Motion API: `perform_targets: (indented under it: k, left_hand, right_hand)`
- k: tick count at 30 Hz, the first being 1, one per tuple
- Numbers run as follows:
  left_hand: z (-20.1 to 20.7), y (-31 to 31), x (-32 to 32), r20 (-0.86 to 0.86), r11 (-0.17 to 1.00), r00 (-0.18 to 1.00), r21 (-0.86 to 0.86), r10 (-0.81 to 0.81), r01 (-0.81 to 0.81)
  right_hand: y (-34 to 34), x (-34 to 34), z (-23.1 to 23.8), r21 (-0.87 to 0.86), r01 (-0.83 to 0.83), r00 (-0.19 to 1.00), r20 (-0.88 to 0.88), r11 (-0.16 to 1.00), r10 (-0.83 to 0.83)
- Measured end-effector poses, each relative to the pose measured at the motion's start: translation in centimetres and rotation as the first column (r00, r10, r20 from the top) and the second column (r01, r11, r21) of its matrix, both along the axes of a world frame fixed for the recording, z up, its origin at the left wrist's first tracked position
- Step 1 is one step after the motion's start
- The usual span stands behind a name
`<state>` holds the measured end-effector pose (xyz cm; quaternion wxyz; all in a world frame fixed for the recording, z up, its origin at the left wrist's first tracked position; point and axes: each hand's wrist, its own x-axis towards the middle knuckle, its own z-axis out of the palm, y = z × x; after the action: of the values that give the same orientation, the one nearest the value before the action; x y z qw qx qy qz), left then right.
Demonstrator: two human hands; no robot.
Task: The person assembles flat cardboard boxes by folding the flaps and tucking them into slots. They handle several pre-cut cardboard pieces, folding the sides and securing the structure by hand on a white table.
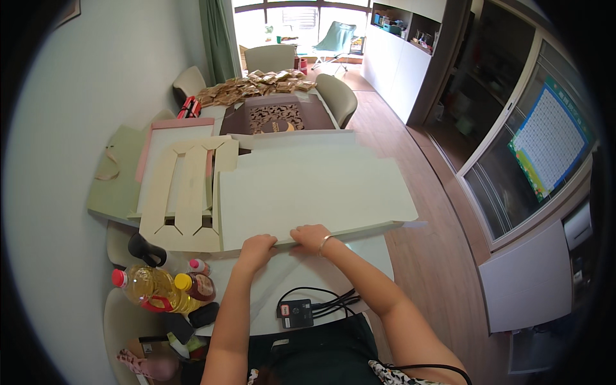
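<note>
Far left: one green bag (110,189) with a looped ribbon handle, beside the bench (264,292). Next, nearer: one bottle of yellow oil (142,280), red cap, upright. Behind it: one shallow pink-edged box (146,149), partly covered by cream slotted card strips (187,192), which lie flat. Near the oil: one dark jar (204,288), yellow cap.

Left hand (258,250): bent fingers on the near edge of the sheet, toward its left end; firm grasp or mere pressing, cannot tell. Far end of bench: heap of gold-brown packets (240,88); in front, one dark brown patterned panel (277,118).

Centre, near edge: one black device (296,314) with black cables. Right hand (311,239), bracelet at wrist: just beside the left, fingers curled at the same edge, grasp likewise unclear. Centre to right: one large pale card sheet (314,186), flat on the bench, near edge folded up. Beyond, right: one beige chair (340,99).
</note>
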<state>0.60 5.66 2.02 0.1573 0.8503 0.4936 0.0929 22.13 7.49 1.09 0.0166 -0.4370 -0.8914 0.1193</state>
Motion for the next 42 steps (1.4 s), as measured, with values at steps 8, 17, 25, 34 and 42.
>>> perform_targets:
  k: [8,17,25,34,42]
  left_hand:
    - [0.1,0.4,-0.1,-0.025,0.998,0.999,-0.044,0.033,-0.034]
    - [-1.2,-0.3,3.7,-0.036,0.985,0.997,0.158,-0.069,0.074]
    - [7.3,-2.4,9.4,-0.242,0.975,0.97,0.205,-0.034,0.085]
    - [15.0,-1.0,12.8,-0.41,0.921,0.912,0.357,0.003,0.158]
    - [14.1,6.7,7.3,-0.329,0.763,0.936,0.635,0.128,0.118]
  right_hand:
    - [-1.0,12.6,1.3,0.058,0.162,0.986,0.038,0.985,-0.164]
    - [-0.6,15.7,0.9,0.043,0.181,0.978,0.102,0.983,-0.184]
    - [-1.1,18.5,2.1,-0.001,0.161,0.98,-0.122,0.987,-0.16]
    - [-1.3,18.9,2.7,0.012,0.163,0.953,-0.26,0.987,-0.154]
    - [0.3,14.2,4.5,-0.013,0.251,0.954,-0.168,0.968,-0.249]
